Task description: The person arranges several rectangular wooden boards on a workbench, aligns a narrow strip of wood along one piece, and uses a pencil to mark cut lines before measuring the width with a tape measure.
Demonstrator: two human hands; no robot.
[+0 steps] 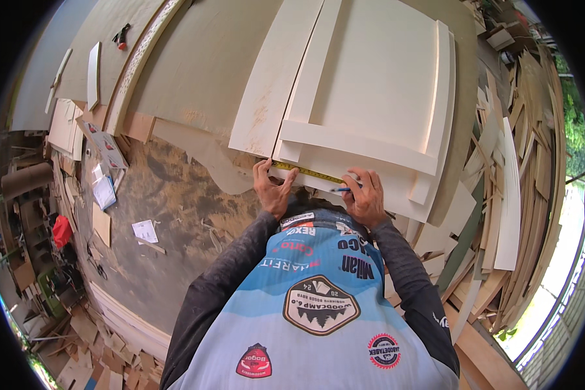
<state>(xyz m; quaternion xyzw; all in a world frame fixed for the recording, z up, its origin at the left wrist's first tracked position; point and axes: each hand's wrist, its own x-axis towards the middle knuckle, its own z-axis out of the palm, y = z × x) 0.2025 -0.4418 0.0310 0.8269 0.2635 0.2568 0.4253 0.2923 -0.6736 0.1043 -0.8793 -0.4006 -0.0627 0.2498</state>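
Observation:
A yellow tape measure blade point(315, 173) lies stretched along the near edge of a white panel point(383, 71) with raised white strips. My left hand point(274, 188) pinches the blade's left end by the panel's corner, close to the narrow gap beside a second white board point(266, 97). My right hand point(366, 195) is closed around a blue pen or pencil point(344, 189), near the blade's right end. Whether the right fingers also press the blade is hard to see. The tape's case is not visible.
A red-and-black tool point(121, 37) and a white strip point(93, 75) lie on the worktop at far left. Wood offcuts point(526, 130) are heaped along the right side. Papers point(145, 231) and sawdust cover the floor at left, near a red object point(62, 231).

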